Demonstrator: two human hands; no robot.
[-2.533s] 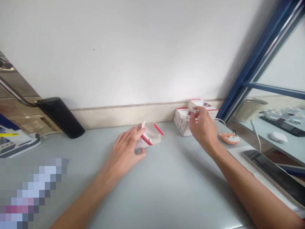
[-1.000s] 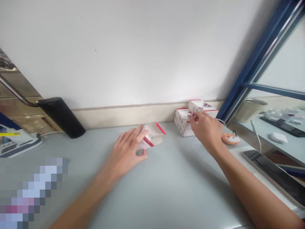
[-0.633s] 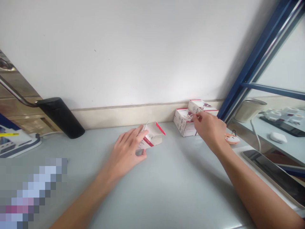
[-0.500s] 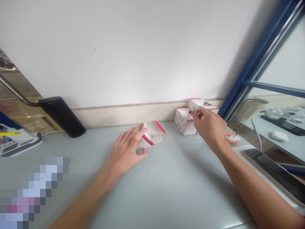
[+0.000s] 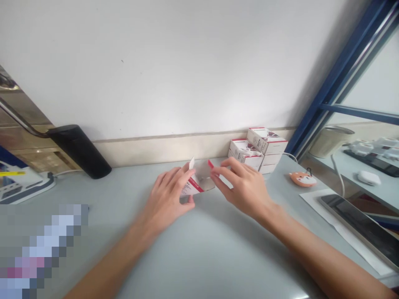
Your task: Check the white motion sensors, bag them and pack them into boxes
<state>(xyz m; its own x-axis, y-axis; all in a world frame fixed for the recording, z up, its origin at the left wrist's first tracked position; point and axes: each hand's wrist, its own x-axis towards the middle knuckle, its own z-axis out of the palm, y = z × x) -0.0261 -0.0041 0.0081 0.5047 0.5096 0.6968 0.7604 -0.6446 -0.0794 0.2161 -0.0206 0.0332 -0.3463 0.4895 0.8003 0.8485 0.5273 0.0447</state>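
Observation:
A small white carton with a red band [image 5: 190,187] lies on the grey table, its end facing right and its flaps raised. My left hand [image 5: 170,189] is closed around its left side, thumb near the front bottom edge. My right hand [image 5: 245,185] is at the open end, with thumb and fingertips pinching the red-edged flap [image 5: 210,164]. The carton's inside is pale and only partly visible between my hands. Behind my right hand stand stacked cartons [image 5: 272,153] of the same white and red kind, with a small white object [image 5: 256,151] on the lower stack.
Along the wall at left leans a black cylinder [image 5: 82,153] on a metal arm, beside a white device [image 5: 28,185]. At right are an orange animal-faced case [image 5: 303,179], a phone [image 5: 358,226] on white paper, and a blue-framed mirror-like pane [image 5: 368,83].
My right hand has come left and nearer from the stacked cartons to the carton's open flap, uncovering the stack and the orange case. My left hand stays on the carton.

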